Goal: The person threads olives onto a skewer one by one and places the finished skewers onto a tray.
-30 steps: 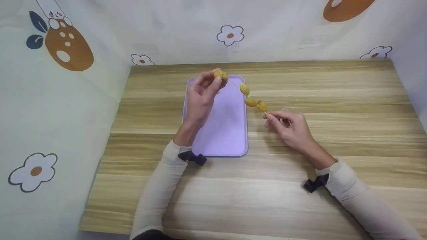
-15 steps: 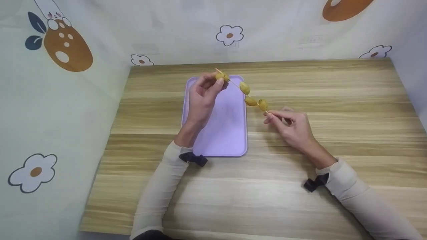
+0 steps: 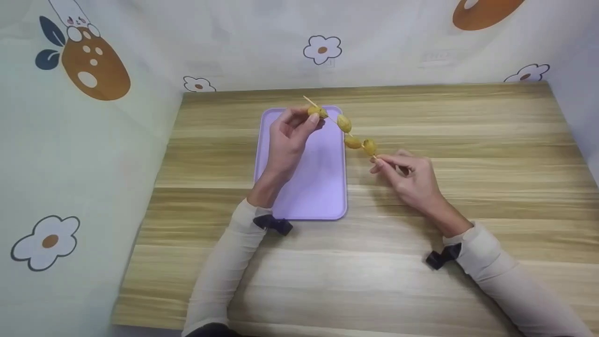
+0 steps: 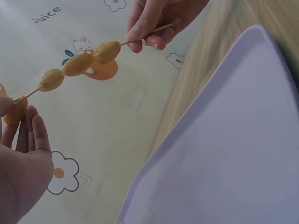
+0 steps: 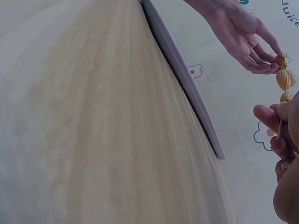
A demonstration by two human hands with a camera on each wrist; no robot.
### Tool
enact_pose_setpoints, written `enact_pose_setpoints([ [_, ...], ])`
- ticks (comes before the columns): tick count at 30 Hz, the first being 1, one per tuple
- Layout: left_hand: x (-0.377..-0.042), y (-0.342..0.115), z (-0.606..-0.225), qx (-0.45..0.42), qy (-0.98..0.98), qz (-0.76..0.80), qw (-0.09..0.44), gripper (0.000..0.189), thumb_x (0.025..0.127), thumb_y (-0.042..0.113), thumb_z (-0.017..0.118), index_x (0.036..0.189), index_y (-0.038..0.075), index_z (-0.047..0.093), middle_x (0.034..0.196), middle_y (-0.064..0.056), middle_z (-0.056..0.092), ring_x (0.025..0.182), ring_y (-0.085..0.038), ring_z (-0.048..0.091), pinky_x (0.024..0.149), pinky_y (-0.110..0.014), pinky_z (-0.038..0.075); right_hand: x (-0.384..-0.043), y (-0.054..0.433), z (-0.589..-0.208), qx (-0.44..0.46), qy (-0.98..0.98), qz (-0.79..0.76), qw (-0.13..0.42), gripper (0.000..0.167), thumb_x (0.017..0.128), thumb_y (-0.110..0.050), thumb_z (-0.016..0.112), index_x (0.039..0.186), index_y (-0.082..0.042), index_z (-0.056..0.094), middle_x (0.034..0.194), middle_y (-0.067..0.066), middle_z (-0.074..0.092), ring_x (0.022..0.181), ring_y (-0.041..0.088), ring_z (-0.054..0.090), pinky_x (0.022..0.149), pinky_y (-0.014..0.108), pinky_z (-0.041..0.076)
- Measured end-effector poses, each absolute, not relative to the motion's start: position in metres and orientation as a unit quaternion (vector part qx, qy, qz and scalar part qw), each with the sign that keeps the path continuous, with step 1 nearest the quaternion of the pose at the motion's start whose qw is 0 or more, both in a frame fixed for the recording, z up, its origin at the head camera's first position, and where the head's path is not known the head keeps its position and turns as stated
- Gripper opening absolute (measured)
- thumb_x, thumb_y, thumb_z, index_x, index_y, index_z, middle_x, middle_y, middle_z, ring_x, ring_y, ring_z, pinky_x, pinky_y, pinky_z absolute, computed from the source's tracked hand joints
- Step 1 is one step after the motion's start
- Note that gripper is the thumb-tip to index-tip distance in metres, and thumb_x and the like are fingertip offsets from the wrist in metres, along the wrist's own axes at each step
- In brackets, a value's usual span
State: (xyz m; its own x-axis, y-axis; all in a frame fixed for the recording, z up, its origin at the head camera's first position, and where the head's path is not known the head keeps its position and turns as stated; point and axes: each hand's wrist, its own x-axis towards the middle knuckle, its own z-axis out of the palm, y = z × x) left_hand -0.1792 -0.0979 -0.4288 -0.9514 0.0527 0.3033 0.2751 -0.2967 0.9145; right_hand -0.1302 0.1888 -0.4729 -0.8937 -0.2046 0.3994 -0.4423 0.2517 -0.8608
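Note:
A thin wooden skewer is held aloft, slanting between both hands, with several wrinkled golden-brown oval pieces, like candied dates, threaded on it. Thumb and fingers of my left hand pinch the date-like piece nearest the skewer's tip, which pokes out beyond it. Bare stick separates that piece from the middle piece and the two others. At the other end, my right hand pinches the stick just below the lowest piece. In the right wrist view, my right fingers partly hide that piece.
Under the left hand, a light purple tray lies on the wood-grain table. Along the left and back stands a pale printed wall covering. A small orange bit shows at the left wrist view's bottom edge.
My left hand has slid slightly right and down along the skewer with its piece, closer to the others. More of the tip sticks out now. The right hand has barely moved.

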Motion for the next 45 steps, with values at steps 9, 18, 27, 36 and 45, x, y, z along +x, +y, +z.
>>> enact_pose_setpoints([
  [9,-0.1772,-0.0967,-0.4286,-0.138,-0.611,-0.777,0.067,0.018,0.104,0.009,0.073,0.119,0.001,0.067,0.117,-0.016,0.073,0.107,-0.028,0.074,0.104,-0.044,0.065,-0.1321,0.1883,-0.4755,0.200,-0.789,0.568,0.121,0.011,0.096,-0.001,0.080,0.102,-0.008,0.087,0.086,0.009,0.082,0.067,0.007,0.052,0.052,0.017,0.034],
  [18,-0.1772,-0.0948,-0.4303,-0.140,-0.605,-0.781,0.060,0.018,0.103,0.008,0.074,0.119,0.002,0.068,0.116,-0.016,0.074,0.104,-0.026,0.074,0.103,-0.043,0.065,-0.1308,0.1878,-0.4746,0.203,-0.784,0.574,0.121,0.011,0.096,-0.001,0.080,0.103,-0.007,0.087,0.087,0.009,0.082,0.068,0.008,0.053,0.052,0.016,0.036],
  [27,-0.1772,-0.0932,-0.4322,-0.141,-0.596,-0.789,0.052,0.019,0.103,0.005,0.073,0.120,0.000,0.068,0.116,-0.015,0.074,0.107,-0.028,0.074,0.104,-0.043,0.065,-0.1310,0.1878,-0.4743,0.210,-0.786,0.569,0.117,0.012,0.098,-0.004,0.079,0.102,-0.012,0.088,0.087,0.006,0.082,0.068,0.009,0.053,0.052,0.016,0.036],
  [36,-0.1781,-0.0913,-0.4346,-0.137,-0.591,-0.794,0.045,0.020,0.103,0.004,0.072,0.122,-0.001,0.068,0.116,-0.015,0.074,0.104,-0.025,0.075,0.102,-0.041,0.066,-0.1320,0.1873,-0.4754,0.209,-0.785,0.571,0.120,0.010,0.097,-0.002,0.080,0.102,-0.007,0.087,0.087,0.008,0.081,0.069,0.008,0.055,0.053,0.015,0.037],
  [45,-0.1791,-0.0939,-0.4354,-0.132,-0.609,-0.781,0.036,0.022,0.103,0.007,0.073,0.124,0.001,0.068,0.117,-0.015,0.075,0.105,-0.027,0.075,0.103,-0.046,0.065,-0.1316,0.1869,-0.4762,0.210,-0.784,0.572,0.120,0.009,0.097,-0.001,0.080,0.102,-0.005,0.086,0.087,0.008,0.082,0.070,0.007,0.055,0.054,0.015,0.037],
])
